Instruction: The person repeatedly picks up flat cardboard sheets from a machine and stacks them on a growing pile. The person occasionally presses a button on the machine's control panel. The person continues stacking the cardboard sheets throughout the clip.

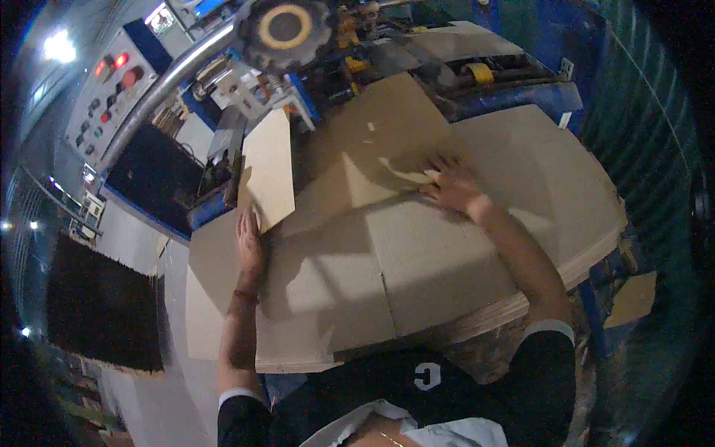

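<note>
A folded cardboard sheet (372, 149) lies across the far part of a stack of flat cardboard (447, 253), and its far side reaches the machine. My left hand (251, 242) rests its straight fingers against the lower end of a pale upright cardboard flap (269, 175). At the sheet's right near corner is my right hand (456, 188), fingers spread over the board and slightly blurred. Neither hand visibly wraps round anything. The stack's upper boards show a crease and a short slot near the middle.
A machine with a dark toothed wheel (285, 28) and metal bars stands beyond the stack. To the left is a control panel (112, 93) with lit red lamps and buttons. A dark stack (104, 305) sits on the left floor; a loose cardboard piece (631, 299) lies at right.
</note>
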The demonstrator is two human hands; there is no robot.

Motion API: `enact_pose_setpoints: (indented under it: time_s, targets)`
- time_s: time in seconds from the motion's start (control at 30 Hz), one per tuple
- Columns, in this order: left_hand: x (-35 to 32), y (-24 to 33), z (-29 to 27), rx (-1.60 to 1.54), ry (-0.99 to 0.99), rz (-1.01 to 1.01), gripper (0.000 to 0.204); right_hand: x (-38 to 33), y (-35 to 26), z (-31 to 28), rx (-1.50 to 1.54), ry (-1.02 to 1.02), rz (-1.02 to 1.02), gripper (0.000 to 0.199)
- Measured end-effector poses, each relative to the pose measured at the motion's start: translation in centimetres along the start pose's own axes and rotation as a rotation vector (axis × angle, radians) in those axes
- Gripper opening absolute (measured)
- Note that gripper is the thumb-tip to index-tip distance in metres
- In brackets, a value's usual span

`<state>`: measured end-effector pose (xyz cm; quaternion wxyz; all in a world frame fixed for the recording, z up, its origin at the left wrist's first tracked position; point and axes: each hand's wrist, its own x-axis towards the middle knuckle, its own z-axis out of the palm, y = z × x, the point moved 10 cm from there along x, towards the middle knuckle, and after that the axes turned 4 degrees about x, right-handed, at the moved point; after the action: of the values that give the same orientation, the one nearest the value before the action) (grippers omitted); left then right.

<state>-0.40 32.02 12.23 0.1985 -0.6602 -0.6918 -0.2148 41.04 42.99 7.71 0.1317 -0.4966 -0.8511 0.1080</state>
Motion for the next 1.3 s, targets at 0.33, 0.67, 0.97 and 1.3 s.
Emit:
enact_pose_setpoints:
  time_s: [0.33, 0.67, 0.97, 1.3]
  targets:
    - [-15.2, -10.7, -10.9, 0.419, 0.253, -0.598, 0.068, -21.8, 4.7, -10.9, 0.105, 0.198, 0.249, 0.051]
    - [-31.5, -25.2, -12.3, -0.197, 0.358, -1.256, 0.041, -36.1, 14.8, -5.9, 0.004, 0.862, 0.969, 0.054]
    - [-27.3, -22.4, -14.1, -0.884, 0.435, -1.180, 0.043, -35.3, 14.9, -6.7, -0.118, 0.980, 0.928, 0.076]
    - [-27.7, -21.2, -19.3, -1.508, 1.092, -0.930, 0.043, -33.3, 16.7, -14.1, 0.280, 1.207, 0.622, 0.068]
